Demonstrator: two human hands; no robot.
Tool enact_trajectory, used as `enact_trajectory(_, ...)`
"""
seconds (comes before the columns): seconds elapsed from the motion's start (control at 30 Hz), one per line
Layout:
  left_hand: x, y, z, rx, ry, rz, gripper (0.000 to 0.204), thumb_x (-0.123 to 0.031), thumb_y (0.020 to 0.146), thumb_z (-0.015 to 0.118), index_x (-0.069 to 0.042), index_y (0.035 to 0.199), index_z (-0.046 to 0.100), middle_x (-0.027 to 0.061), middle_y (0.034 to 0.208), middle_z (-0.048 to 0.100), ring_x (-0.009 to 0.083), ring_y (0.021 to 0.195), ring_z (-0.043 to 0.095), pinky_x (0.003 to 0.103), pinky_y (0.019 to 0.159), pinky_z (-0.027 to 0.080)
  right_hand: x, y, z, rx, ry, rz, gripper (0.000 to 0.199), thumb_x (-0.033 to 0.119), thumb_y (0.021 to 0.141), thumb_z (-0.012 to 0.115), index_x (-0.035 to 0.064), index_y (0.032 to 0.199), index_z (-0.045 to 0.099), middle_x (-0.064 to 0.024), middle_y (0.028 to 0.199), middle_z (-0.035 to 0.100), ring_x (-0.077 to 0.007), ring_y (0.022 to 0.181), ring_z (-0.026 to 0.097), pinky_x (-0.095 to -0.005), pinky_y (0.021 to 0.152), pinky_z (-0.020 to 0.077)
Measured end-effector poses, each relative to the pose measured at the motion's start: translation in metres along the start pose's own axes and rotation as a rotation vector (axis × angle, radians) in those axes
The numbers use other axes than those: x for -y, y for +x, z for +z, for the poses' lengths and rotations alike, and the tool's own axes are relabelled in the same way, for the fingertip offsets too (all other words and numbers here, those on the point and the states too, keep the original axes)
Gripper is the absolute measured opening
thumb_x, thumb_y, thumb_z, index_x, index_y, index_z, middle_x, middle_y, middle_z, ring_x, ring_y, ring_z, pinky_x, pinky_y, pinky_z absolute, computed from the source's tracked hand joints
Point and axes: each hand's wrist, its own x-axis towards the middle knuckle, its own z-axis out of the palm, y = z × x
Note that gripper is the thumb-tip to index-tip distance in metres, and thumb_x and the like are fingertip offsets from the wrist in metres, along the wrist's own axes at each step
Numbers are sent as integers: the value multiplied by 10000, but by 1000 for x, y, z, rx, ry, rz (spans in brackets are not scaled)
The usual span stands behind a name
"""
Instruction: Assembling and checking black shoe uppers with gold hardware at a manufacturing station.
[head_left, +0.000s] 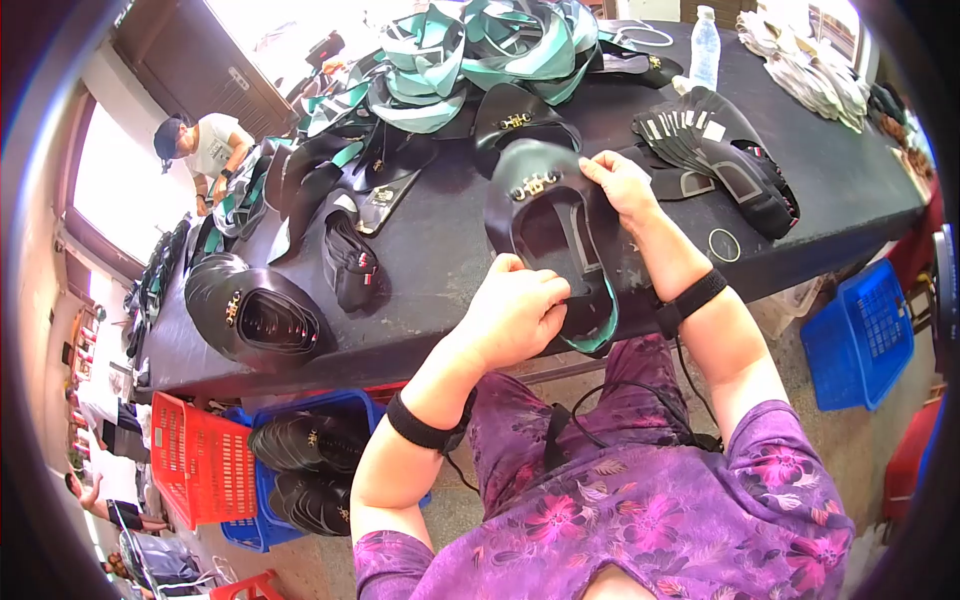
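Observation:
Over the near edge of the black table point(430, 290), a black shoe upper point(540, 160) with a gold ornament is held between both hands. My left hand point(515, 310) pinches its lower rear part, where a teal lining edge shows. On the other side, my right hand point(622, 185) grips the rim near the toe between thumb and fingers. Just behind lies another black upper point(500, 115) with a similar ornament. To the left sit a nested stack of uppers point(212, 290) and a small folded bundle of black pieces point(348, 265). Fanned black pieces point(755, 185) lie to the right.
Teal-lined uppers point(425, 60) are heaped at the back. A clear bottle point(705, 50) and white cloth items point(800, 70) stand far right. Below are a red crate point(200, 460), a blue crate point(245, 535) holding uppers, and another blue crate point(860, 340). A person point(215, 140) works at far left.

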Motion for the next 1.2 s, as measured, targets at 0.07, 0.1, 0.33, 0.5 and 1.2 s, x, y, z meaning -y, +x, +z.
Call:
enact_trajectory(0.07, 5, 1, 3, -69, -122, 30, 111, -119, 726, 571, -57, 817, 578, 66, 745, 574, 222, 766, 555, 339, 818, 353, 3, -3, -7, -10, -363, 117, 237, 210, 755, 646, 36, 886, 553, -35, 797, 579, -120, 729, 532, -271, 690, 418)
enact_trajectory(0.1, 5, 2, 2, -67, -124, 34, 111, -119, 726, 571, -57, 817, 578, 66, 745, 574, 222, 766, 555, 339, 818, 353, 7, -12, -4, -134, -770, -147, 272, 180, 750, 624, 43, 965, 529, -62, 905, 558, -175, 839, 521, -304, 751, 404)
enact_trajectory(0.33, 7, 0, 6, -84, -157, 20, 115, -143, 701, 624, -47, 761, 599, 84, 715, 587, 260, 755, 560, 346, 774, 417, 93, -79, 2, 842, -900, -751, 241, 159, 694, 629, 88, 919, 578, -60, 906, 574, -215, 851, 531, -349, 807, 340)
enact_trajectory(0.5, 0, 0, 16, -138, -104, -31, 156, -189, 686, 655, -52, 742, 603, 84, 719, 585, 256, 750, 559, 343, 746, 425, 85, -112, 3, 791, -1371, -815, 232, 222, 643, 643, 93, 822, 576, -19, 846, 544, -171, 852, 503, -311, 778, 351)
enact_trajectory(1.2, -14, -24, 15, -136, -52, 29, 374, -351, 505, 765, -86, 725, 620, 12, 714, 567, 188, 672, 528, 304, 750, 375, 65, -108, 7, 1194, -931, -699, 170, 81, 698, 541, 73, 853, 609, -50, 841, 574, -216, 840, 511, -328, 844, 348)
